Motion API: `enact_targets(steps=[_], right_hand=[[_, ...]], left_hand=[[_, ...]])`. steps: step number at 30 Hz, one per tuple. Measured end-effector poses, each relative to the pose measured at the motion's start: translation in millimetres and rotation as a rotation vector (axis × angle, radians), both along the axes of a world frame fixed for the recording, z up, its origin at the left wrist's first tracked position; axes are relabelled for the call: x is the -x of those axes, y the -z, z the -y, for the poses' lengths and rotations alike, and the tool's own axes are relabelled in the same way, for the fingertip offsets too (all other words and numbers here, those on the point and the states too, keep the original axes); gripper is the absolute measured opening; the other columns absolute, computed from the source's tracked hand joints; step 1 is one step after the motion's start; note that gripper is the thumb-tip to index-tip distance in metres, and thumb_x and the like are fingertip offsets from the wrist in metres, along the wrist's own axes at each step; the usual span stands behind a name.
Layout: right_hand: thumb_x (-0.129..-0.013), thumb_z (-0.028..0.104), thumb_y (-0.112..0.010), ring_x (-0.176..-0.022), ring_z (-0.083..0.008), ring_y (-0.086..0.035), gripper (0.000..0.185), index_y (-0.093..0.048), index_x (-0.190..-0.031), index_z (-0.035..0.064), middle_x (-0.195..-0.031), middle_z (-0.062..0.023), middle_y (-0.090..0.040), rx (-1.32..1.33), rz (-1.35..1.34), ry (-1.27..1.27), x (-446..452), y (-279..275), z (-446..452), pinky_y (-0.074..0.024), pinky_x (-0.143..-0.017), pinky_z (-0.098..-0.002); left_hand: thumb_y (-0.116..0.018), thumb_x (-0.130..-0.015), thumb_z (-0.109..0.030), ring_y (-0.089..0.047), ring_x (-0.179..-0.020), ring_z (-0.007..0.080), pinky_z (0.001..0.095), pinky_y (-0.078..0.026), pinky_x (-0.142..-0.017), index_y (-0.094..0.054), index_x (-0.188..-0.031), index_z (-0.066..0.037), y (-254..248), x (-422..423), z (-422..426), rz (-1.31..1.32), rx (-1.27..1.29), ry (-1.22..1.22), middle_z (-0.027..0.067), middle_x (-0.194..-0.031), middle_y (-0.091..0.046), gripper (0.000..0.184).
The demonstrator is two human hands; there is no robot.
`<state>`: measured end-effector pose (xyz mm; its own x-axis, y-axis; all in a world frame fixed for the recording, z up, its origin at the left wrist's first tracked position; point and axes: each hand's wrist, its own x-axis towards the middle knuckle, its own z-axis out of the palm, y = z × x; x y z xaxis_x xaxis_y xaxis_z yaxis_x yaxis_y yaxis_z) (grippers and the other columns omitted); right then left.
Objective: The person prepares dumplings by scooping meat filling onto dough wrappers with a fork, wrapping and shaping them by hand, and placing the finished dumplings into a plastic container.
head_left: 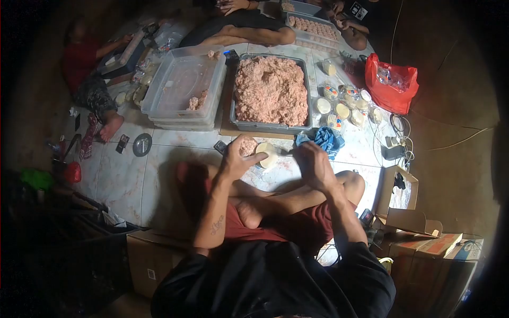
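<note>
My left hand (237,160) is closed round a lump of minced meat (247,147), its thumb stretched to the right. The thumb crosses in front of a pale round wrapper (268,156); whether it presses on the wrapper I cannot tell. To the right, my right hand (315,165) has its fingers curled together. A small dark piece shows at its left side, too unclear to name. Just beyond both hands stands a grey tub (233,121) heaped with minced meat (271,90). A blue cloth (330,142) lies behind my right hand.
Stacked clear plastic boxes (154,114) with meat scraps stand left of the tub. Packs of round wrappers (342,110) and a red plastic bag (389,85) lie to the right. Other people sit around, one beside a tray of shaped pieces (313,26). Cardboard boxes (429,244) stand close by.
</note>
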<state>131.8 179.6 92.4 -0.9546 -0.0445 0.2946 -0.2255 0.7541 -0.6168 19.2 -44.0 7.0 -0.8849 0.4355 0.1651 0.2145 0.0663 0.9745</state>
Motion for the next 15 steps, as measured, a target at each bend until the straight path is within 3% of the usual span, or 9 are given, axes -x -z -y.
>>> enact_targets(steps=[1, 3, 4, 5, 6, 8, 11, 12, 15], right_hand=[[-0.088, 0.000, -0.059, -0.085, -0.0440, -0.061, 0.012, -0.066, -0.097, -0.0038, -0.091, -0.0235, -0.062, 0.013, -0.009, 0.078, 6.9, 5.1, -6.3, -0.0496, -0.071, -0.0476], [-0.089, 0.004, -0.059, -0.090, -0.0396, -0.062, 0.013, -0.066, -0.098, -0.0002, -0.090, -0.0211, -0.062, -0.045, -0.003, 0.233, 34.9, 21.6, -17.0, -0.0479, -0.074, -0.0467], [-0.089, 0.006, -0.058, -0.092, -0.0364, -0.062, 0.014, -0.066, -0.100, 0.0020, -0.091, -0.0192, -0.063, -0.225, -0.001, 0.239, 50.4, 21.8, -19.6, -0.0457, -0.078, -0.0454], [-0.089, 0.008, -0.057, -0.094, -0.0332, -0.062, 0.015, -0.065, -0.102, 0.0042, -0.092, -0.0173, -0.063, -0.407, 0.000, 0.240, 66.4, 21.9, -21.6, -0.0436, -0.081, -0.0440], [-0.089, 0.008, -0.057, -0.094, -0.0332, -0.062, 0.015, -0.065, -0.102, 0.0042, -0.092, -0.0173, -0.063, -0.410, -0.002, 0.237, 83.4, 29.0, -25.2, -0.0436, -0.081, -0.0440], [-0.091, 0.014, -0.053, -0.098, -0.0259, -0.061, 0.016, -0.064, -0.101, 0.0074, -0.095, -0.0125, -0.062, -0.619, -0.101, 0.153, 118.3, 54.0, -32.3, -0.0382, -0.088, -0.0412], [-0.091, 0.015, -0.050, -0.098, -0.0249, -0.060, 0.018, -0.061, -0.101, 0.0066, -0.097, -0.0101, -0.061, -0.784, -0.343, -0.070, 151.1, 79.5, -34.3, -0.0373, -0.090, -0.0415], [-0.091, 0.016, -0.047, -0.099, -0.0225, -0.059, 0.014, -0.059, -0.095, 0.0103, -0.095, -0.0081, -0.059, -0.815, -0.402, -0.109, 155.4, 81.3, -34.0, -0.0380, -0.090, -0.0399], [-0.091, 0.016, -0.047, -0.098, -0.0203, -0.059, 0.010, -0.056, -0.092, 0.0130, -0.094, -0.0062, -0.059, -0.749, -0.218, -0.261, 164.6, 79.9, -46.8, -0.0383, -0.091, -0.0383]], left_hand=[[-0.090, -0.073, -0.020, -0.060, -0.083, 0.0119, 0.0289, -0.052, -0.074, -0.063, -0.102, -0.002, 0.5, 2.6, 7.4, 0.063, -0.125, 0.081, 0.0043, -0.089, -0.067, 0.043], [-0.090, -0.073, -0.020, -0.060, -0.084, 0.0088, 0.0248, -0.052, -0.075, -0.065, -0.099, -0.003, -4.0, 4.5, 13.2, -0.154, -0.100, -0.059, 0.0021, -0.092, -0.067, 0.040], [-0.090, -0.073, -0.020, -0.060, -0.084, 0.0088, 0.0248, -0.052, -0.075, -0.065, -0.099, -0.003, -2.6, 5.9, 17.4, -0.154, -0.103, -0.055, 0.0021, -0.092, -0.067, 0.040], [-0.091, -0.073, -0.021, -0.058, -0.080, 0.0074, 0.0240, -0.050, -0.073, -0.065, -0.097, -0.004, 0.2, 6.7, 22.3, -0.021, -0.044, 0.087, 0.0007, -0.089, -0.066, 0.039], [-0.091, -0.073, -0.022, -0.057, -0.077, 0.0060, 0.0233, -0.049, -0.070, -0.065, -0.095, -0.004, 1.3, 6.1, 25.3, 0.110, 0.015, 0.226, -0.0006, -0.086, -0.065, 0.039], [-0.091, -0.073, -0.023, -0.055, -0.074, 0.0056, 0.0232, -0.047, -0.067, -0.064, -0.091, -0.005, -0.5, -1.4, 22.5, 0.029, 0.022, 0.203, -0.0023, -0.082, -0.063, 0.037], [-0.091, -0.073, -0.024, -0.051, -0.068, 0.0051, 0.0236, -0.044, -0.062, -0.063, -0.085, -0.006, -0.6, -4.4, 25.0, -0.031, 0.064, 0.156, -0.0043, -0.075, -0.059, 0.035], [-0.091, -0.073, -0.025, -0.050, -0.066, 0.0051, 0.0241, -0.043, -0.060, -0.062, -0.081, -0.007, -0.4, -5.4, 26.7, -0.013, 0.096, 0.135, -0.0047, -0.073, -0.057, 0.035], [-0.091, -0.073, -0.025, -0.050, -0.064, 0.0054, 0.0246, -0.044, -0.059, -0.062, -0.078, -0.007, -3.4, -7.5, 30.3, 0.029, 0.162, 0.071, -0.0042, -0.072, -0.058, 0.035]])
